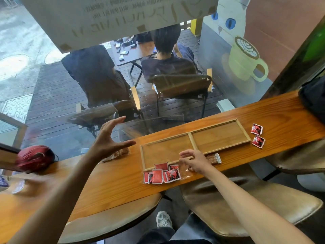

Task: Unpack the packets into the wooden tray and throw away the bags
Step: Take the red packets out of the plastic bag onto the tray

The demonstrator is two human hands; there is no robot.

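- Tray (189, 138) of light wood is lying on the long orange-brown counter (114, 173); it is shallow, with a raised pale rim and one divider making two compartments, and both are showing bare wood.
- Red packets (161, 174) are lying in a small heap at the tray's near left corner, touching its rim; they are flat, square and glossy, with white edges.
- Two more red packets (257, 135) are sitting on the counter just beside the tray's right end.
- Left hand (107, 140) is hovering above the counter, fingers spread wide, holding nothing.
- Right hand (195, 160) is reaching over the tray's near rim, fingers loosely bent; I cannot tell if it is gripping the clear bag (186, 173) under it.
- Brown packet (213, 159) is lying just beside this hand.
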